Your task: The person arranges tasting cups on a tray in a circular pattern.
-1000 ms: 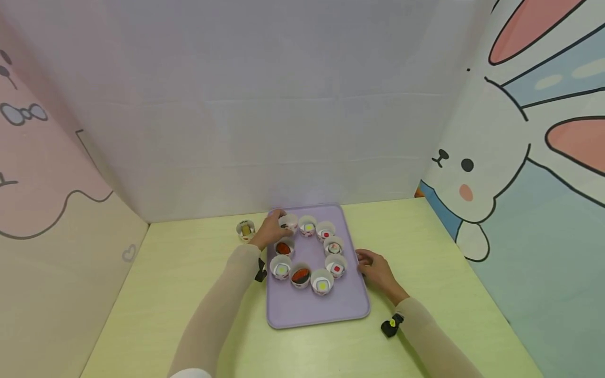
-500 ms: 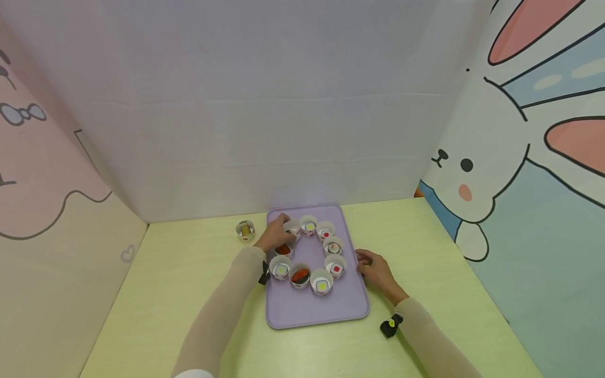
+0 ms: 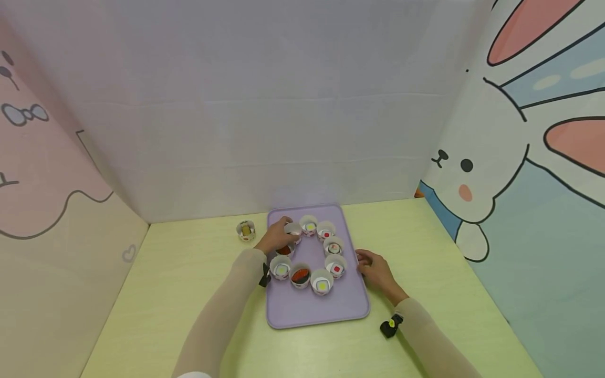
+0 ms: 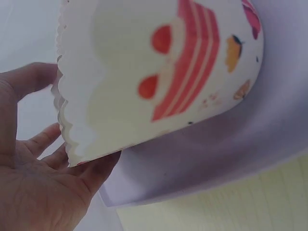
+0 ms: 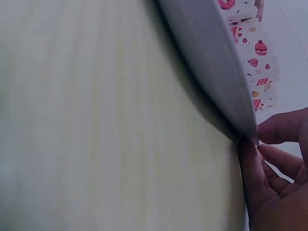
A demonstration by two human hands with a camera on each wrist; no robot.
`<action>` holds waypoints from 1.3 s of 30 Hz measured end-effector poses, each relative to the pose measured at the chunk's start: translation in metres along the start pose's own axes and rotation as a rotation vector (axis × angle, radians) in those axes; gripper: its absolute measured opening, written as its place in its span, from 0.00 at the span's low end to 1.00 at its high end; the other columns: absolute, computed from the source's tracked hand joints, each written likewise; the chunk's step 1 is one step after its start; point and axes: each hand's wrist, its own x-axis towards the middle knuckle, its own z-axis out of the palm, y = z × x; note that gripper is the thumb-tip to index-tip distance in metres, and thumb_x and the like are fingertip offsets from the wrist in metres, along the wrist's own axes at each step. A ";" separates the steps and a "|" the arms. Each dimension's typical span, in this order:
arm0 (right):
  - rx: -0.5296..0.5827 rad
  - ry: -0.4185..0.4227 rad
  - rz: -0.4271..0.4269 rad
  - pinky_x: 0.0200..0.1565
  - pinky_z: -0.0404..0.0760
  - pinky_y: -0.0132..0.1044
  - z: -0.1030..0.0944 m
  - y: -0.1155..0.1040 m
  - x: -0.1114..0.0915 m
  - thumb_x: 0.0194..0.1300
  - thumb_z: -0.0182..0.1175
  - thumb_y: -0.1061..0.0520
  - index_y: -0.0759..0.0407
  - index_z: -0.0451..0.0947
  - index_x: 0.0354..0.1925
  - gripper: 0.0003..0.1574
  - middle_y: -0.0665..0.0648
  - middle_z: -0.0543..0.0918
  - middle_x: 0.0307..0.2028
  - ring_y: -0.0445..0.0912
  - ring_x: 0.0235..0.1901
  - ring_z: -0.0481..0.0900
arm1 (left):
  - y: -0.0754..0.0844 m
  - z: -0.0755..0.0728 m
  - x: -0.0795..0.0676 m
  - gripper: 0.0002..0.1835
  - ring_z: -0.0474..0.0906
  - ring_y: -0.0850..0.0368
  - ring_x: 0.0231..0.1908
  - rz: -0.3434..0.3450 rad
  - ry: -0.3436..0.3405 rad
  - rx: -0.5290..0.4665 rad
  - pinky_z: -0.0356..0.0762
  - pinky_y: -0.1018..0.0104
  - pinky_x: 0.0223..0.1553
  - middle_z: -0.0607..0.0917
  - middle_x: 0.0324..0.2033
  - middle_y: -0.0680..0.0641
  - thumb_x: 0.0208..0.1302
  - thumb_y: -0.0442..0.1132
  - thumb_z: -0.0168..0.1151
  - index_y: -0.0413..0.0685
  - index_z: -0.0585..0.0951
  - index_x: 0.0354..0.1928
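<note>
On a lavender tray [image 3: 316, 310], several paper cups stand in a ring, holding small pieces that look like sushi. My left hand [image 3: 276, 235] grips a white paper cup [image 3: 294, 231] at the ring's far left, thumb and fingers around its side. Just nearer lies a cup with a red-topped piece [image 3: 285, 250], partly covered by that hand. In the left wrist view, a cake-printed cup [image 4: 144, 72] looms large, fingers [image 4: 103, 173] at its scalloped rim. With my right hand [image 3: 375, 268], I pinch the tray's right edge [image 5: 231, 91] between thumb and fingers.
One cup with a yellowish-brown piece [image 3: 246, 230] stands on the pale table [image 3: 189, 278], left of the tray. Behind the table rises a white wall [image 3: 283, 131]. A rabbit-printed panel [image 3: 520, 210] stands along the right side.
My left hand has shifted the cup a little rightward and toward me, beside the cup with a yellow-centred piece at the back. My right hand stays at the tray edge.
</note>
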 end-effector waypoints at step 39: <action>-0.002 -0.005 0.017 0.38 0.79 0.29 0.000 -0.003 -0.002 0.57 0.59 0.68 0.66 0.76 0.59 0.29 0.63 0.84 0.46 0.50 0.43 0.80 | -0.012 -0.015 -0.017 0.35 0.71 0.40 0.64 0.028 0.050 -0.003 0.73 0.44 0.62 0.72 0.66 0.38 0.66 0.49 0.62 0.44 0.65 0.71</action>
